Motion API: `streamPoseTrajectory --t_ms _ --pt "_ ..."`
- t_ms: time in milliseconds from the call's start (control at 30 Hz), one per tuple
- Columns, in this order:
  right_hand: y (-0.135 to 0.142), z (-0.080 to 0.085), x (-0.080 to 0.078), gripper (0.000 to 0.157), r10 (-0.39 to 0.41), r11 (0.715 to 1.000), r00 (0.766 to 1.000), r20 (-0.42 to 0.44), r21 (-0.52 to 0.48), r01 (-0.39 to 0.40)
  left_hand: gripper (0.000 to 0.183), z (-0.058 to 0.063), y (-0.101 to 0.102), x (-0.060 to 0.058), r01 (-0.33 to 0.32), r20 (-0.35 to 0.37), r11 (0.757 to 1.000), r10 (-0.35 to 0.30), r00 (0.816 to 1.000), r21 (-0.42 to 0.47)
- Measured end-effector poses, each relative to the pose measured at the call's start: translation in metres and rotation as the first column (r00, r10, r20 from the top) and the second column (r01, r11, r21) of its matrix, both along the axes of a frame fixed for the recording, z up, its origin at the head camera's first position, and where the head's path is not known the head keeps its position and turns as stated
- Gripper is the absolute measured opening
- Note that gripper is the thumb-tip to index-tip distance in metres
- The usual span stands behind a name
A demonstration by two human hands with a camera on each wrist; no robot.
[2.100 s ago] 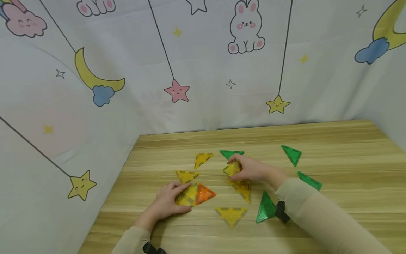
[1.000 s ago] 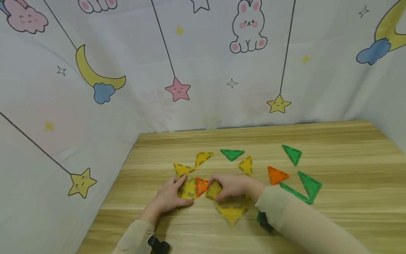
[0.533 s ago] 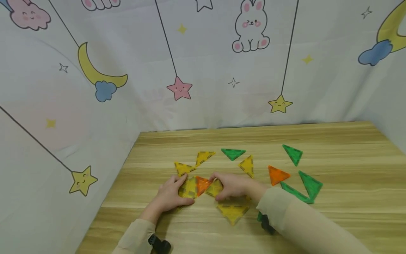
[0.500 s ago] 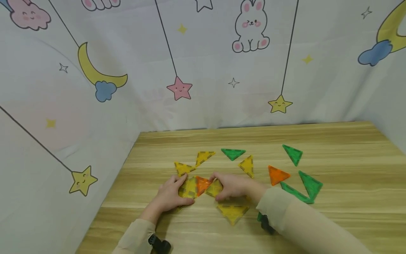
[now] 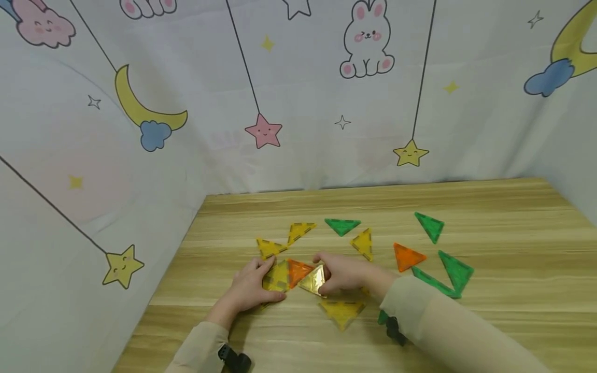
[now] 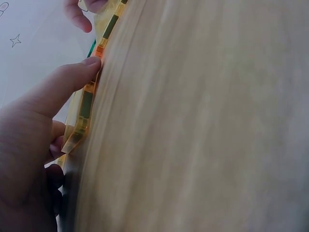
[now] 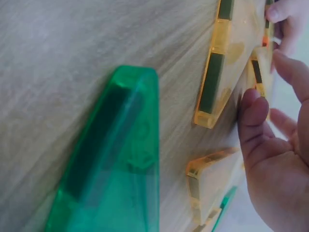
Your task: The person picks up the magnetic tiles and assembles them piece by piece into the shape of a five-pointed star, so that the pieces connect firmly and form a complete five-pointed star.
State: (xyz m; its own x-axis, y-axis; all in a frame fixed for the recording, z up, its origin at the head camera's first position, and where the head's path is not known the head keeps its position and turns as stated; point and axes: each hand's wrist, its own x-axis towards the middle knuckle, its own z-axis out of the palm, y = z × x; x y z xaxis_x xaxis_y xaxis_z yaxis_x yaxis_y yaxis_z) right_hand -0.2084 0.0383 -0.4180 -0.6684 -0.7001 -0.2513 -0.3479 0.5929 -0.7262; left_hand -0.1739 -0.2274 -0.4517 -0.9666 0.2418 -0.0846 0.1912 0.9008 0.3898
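My left hand [image 5: 252, 284] holds a yellow magnetic tile [image 5: 278, 277] between thumb and fingers, low over the wooden table. An orange triangular magnetic tile [image 5: 297, 271] touches its right side. In the left wrist view, the thumb lies along the edge of a tile [image 6: 86, 104]. From the right, my right hand [image 5: 347, 272] pinches a yellow triangular magnetic tile [image 5: 311, 280], which is tilted and shines in the light. Its left corner is close to the orange one; whether they touch I cannot tell. Part of this tile is hidden by the fingers.
Yellow triangles lie behind the hands [image 5: 270, 247] and in front [image 5: 342, 312]. Green triangles [image 5: 457, 272] and a loose orange triangle [image 5: 408, 257] lie to the right. Another green tile [image 7: 116, 169] is beneath the right wrist. A printed curtain [image 5: 308, 166] hangs behind the table.
My right hand has brought the yellow triangle leftward and nearer, up to the orange tile. Over the last half second it has tilted there. The left hand has stayed nearly in place.
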Motion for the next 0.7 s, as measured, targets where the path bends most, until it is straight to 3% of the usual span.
streamPoseTrajectory --t_ms 500,700 --pt "-0.008 -0.008 0.002 0.048 0.012 1.0 0.992 -0.127 0.02 -0.01 0.097 -0.001 0.001 -0.001 0.002 -0.002 1.0 -0.002 1.0 0.016" --pt "-0.01 -0.009 0.003 0.049 0.006 1.0 0.993 -0.114 0.007 -0.005 0.098 -0.003 0.0 0.0 -0.001 -0.011 1.0 0.001 1.0 0.017"
